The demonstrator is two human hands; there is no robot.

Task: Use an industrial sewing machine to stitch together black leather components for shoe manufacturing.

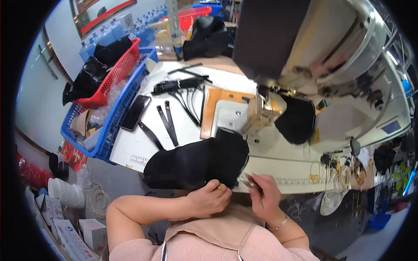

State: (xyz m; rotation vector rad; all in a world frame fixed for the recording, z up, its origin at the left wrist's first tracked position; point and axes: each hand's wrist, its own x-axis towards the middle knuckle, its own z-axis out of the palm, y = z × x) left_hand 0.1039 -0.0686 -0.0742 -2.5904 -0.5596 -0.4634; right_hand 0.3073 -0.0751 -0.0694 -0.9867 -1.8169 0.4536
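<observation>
A large black piece of soft, smooth material, leather or cloth, lies over the front edge of the white sewing machine table. My left hand is closed on its near edge, with the fingertips partly hidden. To the right, my right hand grips a small metal tool that looks like thread snips, its tip close to the right edge of the black piece. Just beyond stands the sewing machine head, with its needle area near the far end of the piece. Another black piece rests right of the head.
Several black straps and a phone lie on the table's left part. A blue basket and a red basket with black pieces flank it. A scale strip runs along the front edge. Boxes stand lower left.
</observation>
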